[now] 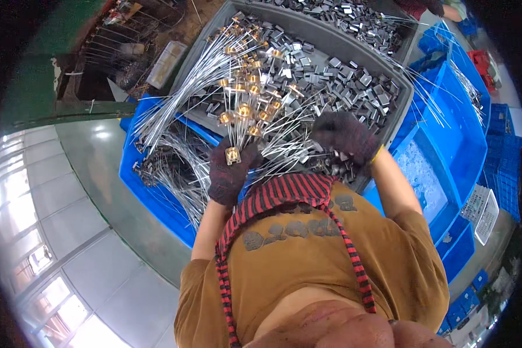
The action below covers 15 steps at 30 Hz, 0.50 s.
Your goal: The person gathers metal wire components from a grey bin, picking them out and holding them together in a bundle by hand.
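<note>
My left hand [229, 174], in a dark knitted glove, is closed around a small brass-coloured metal part [232, 155] at the near edge of a grey tray [408, 93]. Beyond it a bunch of thin silvery rods with brass-coloured heads [243, 110] fans out over the tray. To the right, my right hand [345, 136], gloved alike, has its fingers curled over the tray; what lies in them is hidden. Many small silvery metal blocks [359, 81] fill the tray. More thin rods [287, 142] lie between my hands.
A blue bin [132, 174] with tangled rods [182, 165] stands below the tray at left. Blue bins [464, 133] line the right side, one with a clear plastic bag [420, 168]. A second tray of blocks [359, 26] is beyond; another person's arm [446, 11] shows at top right.
</note>
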Each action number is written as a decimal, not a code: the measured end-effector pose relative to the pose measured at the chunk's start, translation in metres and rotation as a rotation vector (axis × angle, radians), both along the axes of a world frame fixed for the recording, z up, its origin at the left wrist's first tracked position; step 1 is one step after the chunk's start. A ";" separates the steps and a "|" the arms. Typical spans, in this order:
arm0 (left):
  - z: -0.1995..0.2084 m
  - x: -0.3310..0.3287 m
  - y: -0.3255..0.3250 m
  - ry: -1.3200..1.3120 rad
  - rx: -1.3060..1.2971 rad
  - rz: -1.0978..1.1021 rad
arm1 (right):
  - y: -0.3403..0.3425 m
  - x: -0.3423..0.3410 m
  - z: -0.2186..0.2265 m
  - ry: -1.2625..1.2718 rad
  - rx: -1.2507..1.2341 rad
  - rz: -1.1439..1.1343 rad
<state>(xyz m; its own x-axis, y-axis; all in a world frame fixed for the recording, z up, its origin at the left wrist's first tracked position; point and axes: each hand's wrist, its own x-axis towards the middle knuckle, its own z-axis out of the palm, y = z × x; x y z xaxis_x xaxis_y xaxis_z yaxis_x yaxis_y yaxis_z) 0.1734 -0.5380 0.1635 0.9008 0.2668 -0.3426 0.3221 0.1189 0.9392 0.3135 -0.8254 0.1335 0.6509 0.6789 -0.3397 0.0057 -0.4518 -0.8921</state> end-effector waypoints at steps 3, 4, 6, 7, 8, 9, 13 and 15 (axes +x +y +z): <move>-0.008 -0.002 0.008 0.052 0.195 -0.080 | 0.016 0.068 -0.012 -0.508 -0.311 -0.055; -0.005 0.001 0.009 0.056 0.190 -0.074 | 0.027 0.092 -0.016 -0.596 -0.359 -0.054; 0.008 0.007 0.006 0.142 0.106 -0.054 | 0.055 0.145 -0.027 -0.720 -0.526 0.048; 0.008 0.008 0.007 0.133 0.098 -0.048 | 0.067 0.176 -0.049 -0.784 -0.621 -0.003; 0.010 0.009 0.006 0.136 0.097 -0.044 | 0.073 0.205 -0.083 -0.782 -0.621 0.002; 0.012 0.014 0.002 0.133 0.090 -0.013 | 0.070 0.233 -0.123 -0.874 -0.573 -0.134; 0.007 0.018 0.013 0.138 0.353 -0.045 | 0.119 0.233 -0.149 -1.127 -0.803 -0.175; 0.014 0.020 0.013 0.141 0.452 -0.106 | 0.118 0.220 -0.153 -0.989 -0.825 -0.349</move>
<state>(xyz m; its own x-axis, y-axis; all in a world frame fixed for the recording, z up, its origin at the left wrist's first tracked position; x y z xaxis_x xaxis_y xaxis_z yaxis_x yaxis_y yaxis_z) 0.1932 -0.5252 0.1777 0.8842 0.3263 -0.3342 0.4381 -0.3312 0.8357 0.5331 -0.7075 -0.0196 0.9567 0.2526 0.1448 0.2616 -0.9640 -0.0470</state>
